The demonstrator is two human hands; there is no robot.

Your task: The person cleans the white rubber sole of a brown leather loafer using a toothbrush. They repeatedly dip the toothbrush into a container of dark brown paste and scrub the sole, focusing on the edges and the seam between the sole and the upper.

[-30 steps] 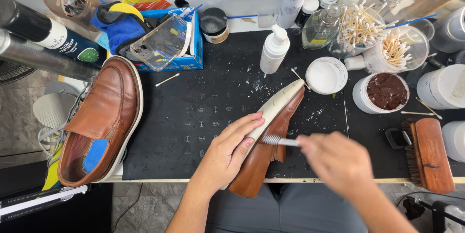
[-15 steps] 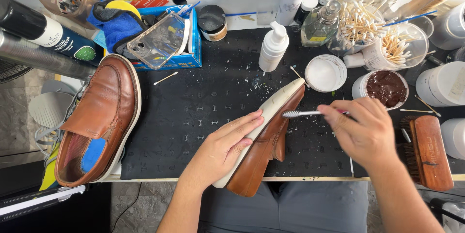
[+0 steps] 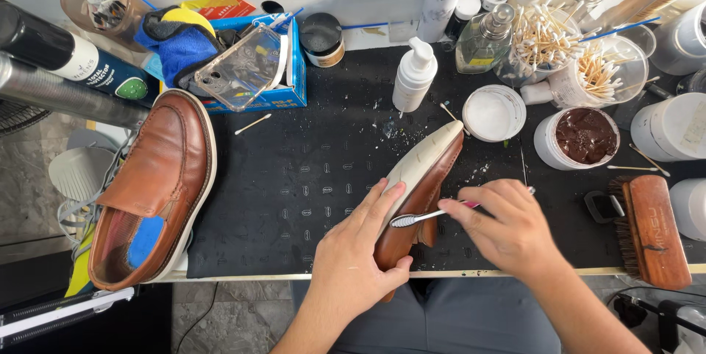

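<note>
While left hand [image 3: 360,247] clamps the brown loafer [image 3: 421,192] — long axis toe up-right — right hand [image 3: 507,229] pinches toothbrush [image 3: 426,216], bristles touching the shoe's side.

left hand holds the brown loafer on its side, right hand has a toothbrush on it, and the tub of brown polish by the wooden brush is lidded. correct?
Not quite. In the head view the tub of brown polish is open: the dark paste shows. The rest holds: the left hand grips the brown loafer on its side, the right hand holds the toothbrush on it, and the wooden brush lies beside the tub.
</note>
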